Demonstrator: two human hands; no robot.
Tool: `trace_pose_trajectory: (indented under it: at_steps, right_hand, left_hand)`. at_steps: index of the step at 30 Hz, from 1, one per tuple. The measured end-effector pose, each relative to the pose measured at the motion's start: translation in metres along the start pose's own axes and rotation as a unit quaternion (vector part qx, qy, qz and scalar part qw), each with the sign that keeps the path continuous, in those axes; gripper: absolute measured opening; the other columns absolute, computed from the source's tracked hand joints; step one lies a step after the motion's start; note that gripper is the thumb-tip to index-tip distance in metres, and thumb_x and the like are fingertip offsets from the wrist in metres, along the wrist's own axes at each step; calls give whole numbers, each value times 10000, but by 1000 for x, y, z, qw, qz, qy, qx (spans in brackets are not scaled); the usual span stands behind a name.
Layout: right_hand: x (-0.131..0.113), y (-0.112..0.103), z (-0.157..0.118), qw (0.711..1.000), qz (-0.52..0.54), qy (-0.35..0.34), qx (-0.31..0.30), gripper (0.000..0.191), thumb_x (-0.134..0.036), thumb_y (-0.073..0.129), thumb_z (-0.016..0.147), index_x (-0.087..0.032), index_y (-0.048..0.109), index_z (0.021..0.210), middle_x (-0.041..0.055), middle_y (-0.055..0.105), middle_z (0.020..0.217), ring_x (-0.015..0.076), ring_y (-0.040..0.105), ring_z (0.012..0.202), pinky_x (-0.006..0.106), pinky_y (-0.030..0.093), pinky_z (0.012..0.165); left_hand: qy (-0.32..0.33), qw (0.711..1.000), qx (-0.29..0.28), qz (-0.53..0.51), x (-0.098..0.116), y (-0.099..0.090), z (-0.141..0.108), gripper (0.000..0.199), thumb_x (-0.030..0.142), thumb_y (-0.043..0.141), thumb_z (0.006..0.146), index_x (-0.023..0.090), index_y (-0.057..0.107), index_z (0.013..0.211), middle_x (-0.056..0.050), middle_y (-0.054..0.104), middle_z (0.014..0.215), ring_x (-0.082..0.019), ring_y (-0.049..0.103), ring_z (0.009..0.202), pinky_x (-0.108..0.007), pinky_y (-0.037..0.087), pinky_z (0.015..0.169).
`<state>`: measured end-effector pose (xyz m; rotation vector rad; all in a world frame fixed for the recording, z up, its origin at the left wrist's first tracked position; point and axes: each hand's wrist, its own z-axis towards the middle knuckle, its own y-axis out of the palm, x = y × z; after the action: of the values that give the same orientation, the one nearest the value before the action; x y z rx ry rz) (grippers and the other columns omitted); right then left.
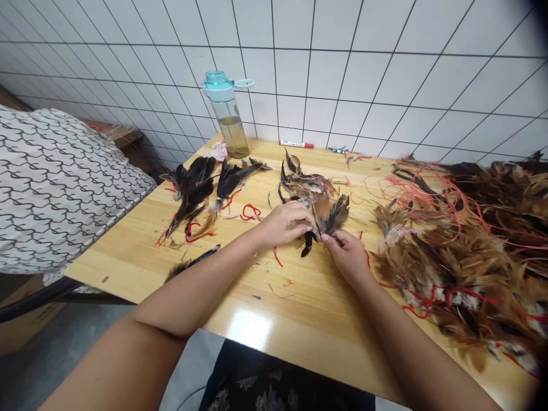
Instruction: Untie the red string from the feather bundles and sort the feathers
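Note:
My right hand [346, 251] pinches the base of a small bunch of brown and black feathers [331, 214] between thumb and fingers, with the tips fanned upward. Just left of that bunch, my left hand [286, 224] has its thumb and fingers closed together at the feathers; what lies between its fingertips is too small to make out. Behind both hands is a loose heap of dark, curved feathers [306, 182]. One short black feather [306, 244] shows below my left fingertips. A piece of red string [278, 257] lies on the table nearby.
Brown feather bundles with red string [445, 268] cover the table's [274, 308] right side, with tangled pink-red string [428, 191] behind. Black feather bundles [192, 182] lie at left. A water bottle [231, 125] and a red-capped marker [296, 144] are near the tiled wall [342, 74].

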<state>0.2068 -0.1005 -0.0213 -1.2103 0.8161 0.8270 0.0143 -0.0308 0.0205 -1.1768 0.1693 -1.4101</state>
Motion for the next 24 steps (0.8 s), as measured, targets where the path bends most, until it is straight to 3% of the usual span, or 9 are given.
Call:
trace_pose_trajectory:
  at_steps: [5, 10, 13, 17, 19, 21, 24]
  right_hand:
    - [2, -1, 2, 1000, 6, 3, -28, 285, -430, 585, 750, -200, 583, 582, -2, 548, 565, 147, 487, 583, 269, 372, 576]
    - [1, -1, 2, 997, 48, 2, -59, 245, -423, 603, 738, -198, 644, 649, 11, 634, 647, 162, 541, 640, 281, 410, 626]
    - [0, -1, 2, 997, 53, 10, -53, 247, -424, 617, 730, -197, 625, 633, -2, 592, 610, 152, 510, 620, 273, 396, 604]
    - [-3, -2, 0, 996, 74, 43, -23, 292, -450, 607, 736, -190, 578, 606, -23, 490, 554, 127, 430, 572, 260, 344, 553]
    - [-4, -2, 0, 993, 101, 64, -3, 303, -468, 612, 731, -187, 579, 625, -29, 473, 557, 121, 409, 564, 259, 333, 549]
    - [-5, -3, 1, 988, 136, 77, 15, 299, -475, 618, 726, -179, 613, 684, -27, 494, 580, 126, 430, 583, 265, 352, 576]
    - [-5, -5, 2, 979, 182, 89, 30, 307, -475, 626, 726, -171, 650, 763, -13, 544, 622, 137, 476, 620, 280, 387, 631]
  left_hand:
    - [49, 997, 25, 56, 1, 6, 0, 183, 205, 496, 915, 164, 660, 846, -62, 698, 846, -163, 596, 838, -314, 434, 822]
    - [52, 994, 39, 89, 3, 8, -1, 190, 217, 487, 930, 172, 662, 870, -60, 696, 873, -162, 588, 855, -321, 422, 835]
    - [57, 994, 39, 89, 3, 10, -1, 171, 213, 498, 926, 176, 662, 894, -55, 692, 893, -161, 587, 874, -317, 429, 852]
    - [-18, 989, 107, 103, -8, 9, -3, 231, 195, 565, 875, 174, 636, 1094, -84, 656, 1060, -193, 568, 1028, -340, 441, 918]
    - [-68, 980, 143, 117, -15, 6, -5, 242, 169, 574, 857, 171, 640, 1090, -83, 645, 1060, -199, 562, 1032, -347, 445, 920]
    - [-73, 979, 135, 132, -20, 5, -7, 184, 154, 559, 863, 170, 668, 1010, -75, 642, 1005, -192, 561, 993, -340, 447, 899]
    - [-25, 984, 70, 165, -21, 9, -8, 217, 141, 508, 892, 188, 697, 986, -74, 630, 971, -183, 537, 958, -322, 439, 861]
